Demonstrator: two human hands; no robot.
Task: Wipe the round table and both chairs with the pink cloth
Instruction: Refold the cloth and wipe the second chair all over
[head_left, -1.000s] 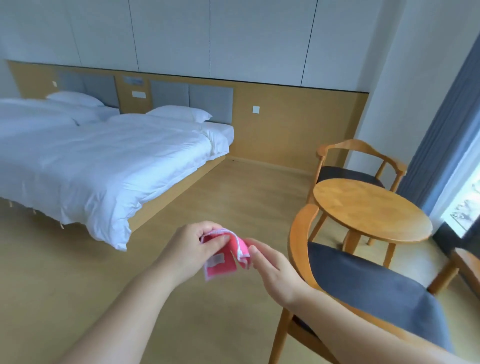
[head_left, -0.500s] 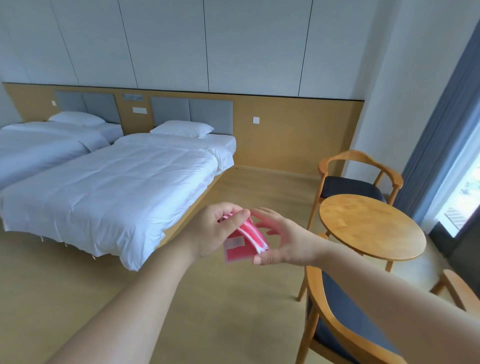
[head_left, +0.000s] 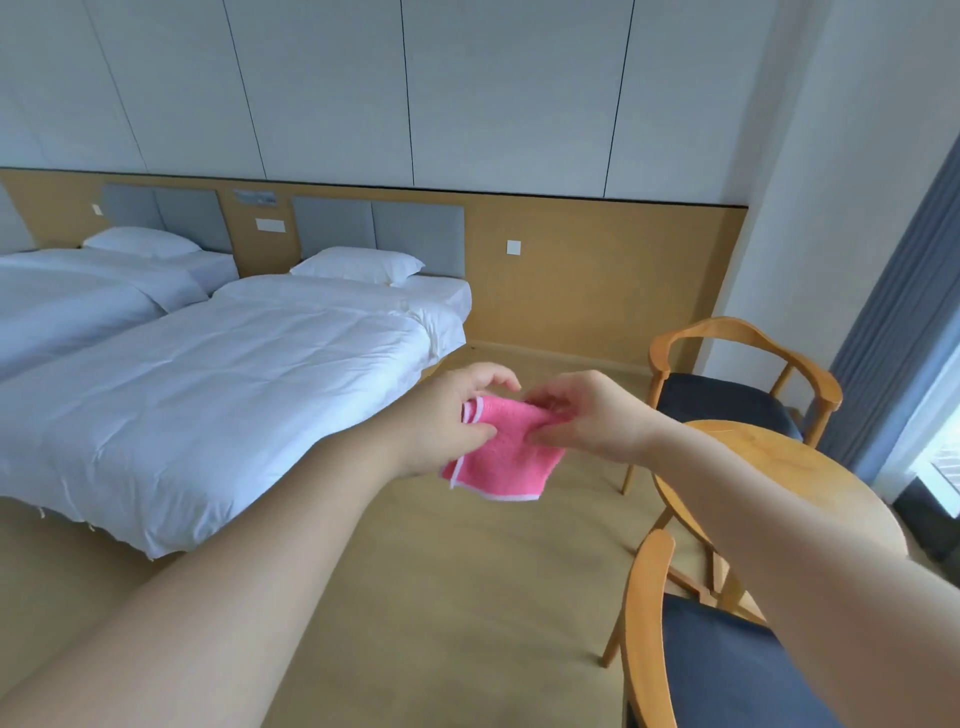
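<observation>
Floor (head_left: 441, 597): tan, smooth; two beds, two chairs and a round table stand on it.
Near bed (head_left: 218, 395): white quilt spread over it, one white pillow (head_left: 358, 264) at the head.
Far bed (head_left: 78, 301): white covers, one pillow (head_left: 140, 241) (only partly in view).
Round table (head_left: 748, 457): wooden top, partly hidden by an arm.
Chairs: far chair (head_left: 737, 374) behind the table, near chair (head_left: 691, 670) in front; both wooden with dark seats.

We stand in a hotel bedroom: two white-made twin beds (head_left: 208, 384) at ten o'clock, grey padded headboard panels (head_left: 376, 236), a round wooden table (head_left: 769, 467) at three o'clock.
</observation>
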